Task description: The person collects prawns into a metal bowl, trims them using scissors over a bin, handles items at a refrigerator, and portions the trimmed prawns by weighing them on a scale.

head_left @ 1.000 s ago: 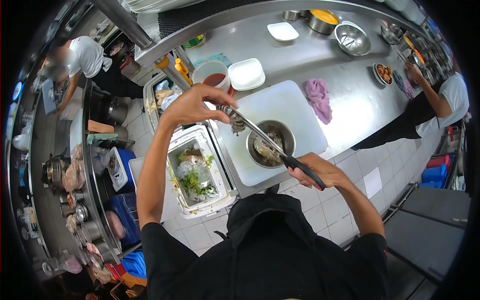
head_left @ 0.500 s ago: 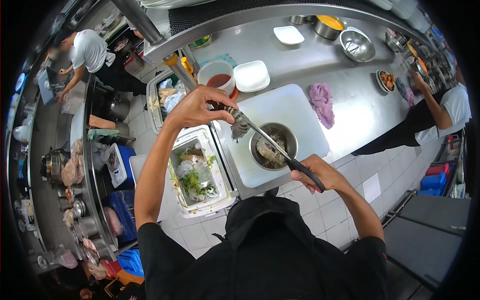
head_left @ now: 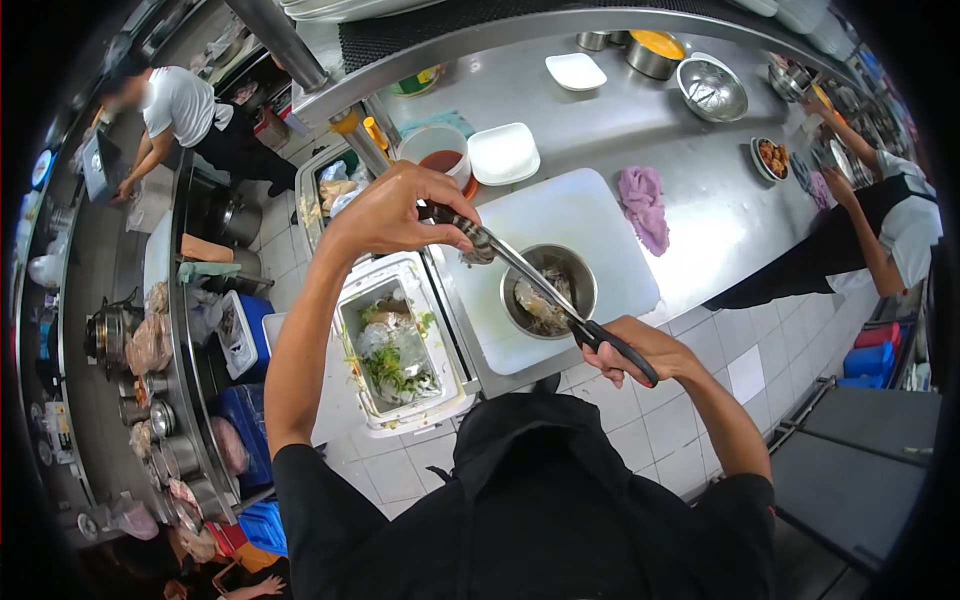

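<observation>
Your left hand (head_left: 405,215) is pinched narrow, thumb and fingers closed on a dark-striped shrimp (head_left: 478,245); your right hand (head_left: 632,350) is wrapped round the black handles of a pair of scissors (head_left: 618,348). Shrimp lies at the fingertips of the left hand, up and left of the right, the scissor blades reaching across to it; whether the blades are parted, cannot tell. Beneath the blades, one steel pot (head_left: 576,265) with more shellfish (head_left: 538,308) in it, pieces overlapping, no sure count. Counted round you: one shrimp held, one pair of scissors, two white dishes, one (head_left: 503,152) near your left hand and one (head_left: 576,71) farther back; one tub of red-brown liquid (head_left: 440,160), one purple cloth (head_left: 643,210), one bowl of brown pieces (head_left: 771,158), one wide metal bowl (head_left: 712,87), one pan of orange-yellow contents (head_left: 655,46). Pot stands on a white cutting board (head_left: 600,205), board on a steel counter (head_left: 600,130). At its left, a white bin (head_left: 440,410) with greens and plastic inside. Room: pale floor tiles (head_left: 650,430), loaded shelving at far left, two co-workers in white tops, one on the left (head_left: 185,105), one on the right (head_left: 912,225).
</observation>
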`<state>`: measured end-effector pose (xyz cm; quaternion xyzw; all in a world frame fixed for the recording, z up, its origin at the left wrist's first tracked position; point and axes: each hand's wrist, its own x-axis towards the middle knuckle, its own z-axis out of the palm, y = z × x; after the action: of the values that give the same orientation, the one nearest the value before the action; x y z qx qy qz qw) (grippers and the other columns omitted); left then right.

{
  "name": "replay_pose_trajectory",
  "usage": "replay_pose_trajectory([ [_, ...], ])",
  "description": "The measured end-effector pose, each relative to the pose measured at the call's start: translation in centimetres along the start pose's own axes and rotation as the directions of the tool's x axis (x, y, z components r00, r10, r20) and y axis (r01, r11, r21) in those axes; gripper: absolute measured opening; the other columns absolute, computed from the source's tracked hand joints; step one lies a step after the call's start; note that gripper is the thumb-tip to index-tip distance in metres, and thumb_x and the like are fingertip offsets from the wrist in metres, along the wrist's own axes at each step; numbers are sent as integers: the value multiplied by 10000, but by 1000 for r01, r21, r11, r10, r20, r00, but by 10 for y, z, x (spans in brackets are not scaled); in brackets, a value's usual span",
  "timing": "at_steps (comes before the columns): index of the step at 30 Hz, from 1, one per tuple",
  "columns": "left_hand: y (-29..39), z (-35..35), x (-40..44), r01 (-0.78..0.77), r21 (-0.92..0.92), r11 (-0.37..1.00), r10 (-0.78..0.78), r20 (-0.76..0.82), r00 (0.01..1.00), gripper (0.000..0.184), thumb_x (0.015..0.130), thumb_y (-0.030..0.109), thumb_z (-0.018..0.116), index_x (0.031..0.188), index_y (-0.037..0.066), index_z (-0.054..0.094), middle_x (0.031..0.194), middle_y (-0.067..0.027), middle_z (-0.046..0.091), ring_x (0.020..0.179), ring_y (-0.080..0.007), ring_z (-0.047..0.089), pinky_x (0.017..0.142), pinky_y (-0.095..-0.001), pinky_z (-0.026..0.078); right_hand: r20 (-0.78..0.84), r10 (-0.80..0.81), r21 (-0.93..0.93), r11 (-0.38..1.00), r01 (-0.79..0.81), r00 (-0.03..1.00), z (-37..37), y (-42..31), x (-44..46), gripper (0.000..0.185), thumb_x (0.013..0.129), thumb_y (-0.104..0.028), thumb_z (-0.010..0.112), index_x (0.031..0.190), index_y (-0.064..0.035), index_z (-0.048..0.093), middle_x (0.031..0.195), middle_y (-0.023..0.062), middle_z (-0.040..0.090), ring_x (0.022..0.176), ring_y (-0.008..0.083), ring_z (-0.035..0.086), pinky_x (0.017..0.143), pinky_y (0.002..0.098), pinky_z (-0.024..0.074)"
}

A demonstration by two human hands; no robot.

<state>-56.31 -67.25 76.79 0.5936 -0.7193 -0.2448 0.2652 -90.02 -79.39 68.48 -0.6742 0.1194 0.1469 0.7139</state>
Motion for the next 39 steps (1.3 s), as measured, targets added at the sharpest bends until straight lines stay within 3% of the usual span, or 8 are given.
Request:
replay_pose_trajectory([
  [5, 11, 1, 4, -72, 61, 996, 67, 82, 994, 271, 684, 162, 861, 911, 52, 764, 822, -71, 708, 717, -165, 628, 681, -304, 477, -39, 4, -70, 998, -6, 999, 2, 1, 2, 627, 867, -666, 586, 693, -70, 500, 550, 1, 484, 480, 86, 519, 465, 255, 465],
  [7, 12, 1, 4, -29, 58, 998, 26, 55, 998, 267, 694, 167, 859, 912, 47, 763, 827, -72, 712, 711, -158, 631, 678, -294, 479, -11, 90, -78, 993, -91, 996, 3, -4, 4, 722, 823, -784, 508, 785, -63, 503, 604, -20, 447, 504, 84, 476, 490, 248, 449],
  [10, 3, 2, -6, 123, -160, 979, -129, -31, 991, 275, 703, 190, 853, 908, 33, 760, 759, -70, 702, 668, -161, 625, 671, -298, 487, -58, 39, -35, 999, -41, 998, 4, -2, 6, 638, 848, -688, 591, 693, -75, 505, 548, -6, 483, 479, 74, 510, 453, 240, 442],
  [14, 5, 1, -7, 131, -108, 986, -131, 2, 991, 270, 702, 176, 854, 904, 25, 758, 750, -76, 707, 643, -137, 619, 630, -295, 481, -16, 69, -59, 996, -70, 997, 7, -1, 7, 724, 794, -796, 538, 790, -72, 509, 602, -18, 452, 516, 78, 499, 494, 247, 458],
  [20, 8, 0, -2, 93, 48, 995, -96, 81, 992, 263, 691, 172, 849, 878, 12, 756, 701, -100, 690, 617, -163, 617, 591, -314, 475, -34, 98, -136, 985, -102, 995, 12, -4, 7, 687, 794, -762, 584, 779, -78, 525, 581, -17, 465, 514, 80, 516, 485, 249, 461],
  [22, 8, 2, -2, 105, 68, 992, -112, 100, 989, 270, 681, 169, 847, 870, 2, 752, 696, -108, 685, 614, -179, 617, 599, -318, 481, -79, 61, -290, 954, -81, 995, 16, -16, 4, 655, 870, -686, 562, 690, -57, 523, 534, -4, 461, 467, 83, 485, 448, 269, 405],
  [32, 10, 9, 6, 140, 65, 988, -148, 146, 978, 266, 687, 162, 860, 871, 8, 747, 736, -69, 689, 650, -131, 615, 598, -273, 463, -100, 35, -18, 999, -37, 994, 22, 10, -1, 690, 825, -723, 585, 660, -58, 504, 550, 8, 479, 461, 97, 532, 473, 276, 503],
  [39, -10, 52, 39, 148, -41, 988, -135, 232, 963, 285, 703, 186, 858, 905, 13, 756, 691, -52, 676, 632, -104, 586, 567, -267, 429, -240, 229, -34, 969, -244, 943, 21, 26, -22, 658, 864, -647, 609, 544, -86, 481, 455, -1, 464, 420, 88, 549, 426, 216, 440],
])
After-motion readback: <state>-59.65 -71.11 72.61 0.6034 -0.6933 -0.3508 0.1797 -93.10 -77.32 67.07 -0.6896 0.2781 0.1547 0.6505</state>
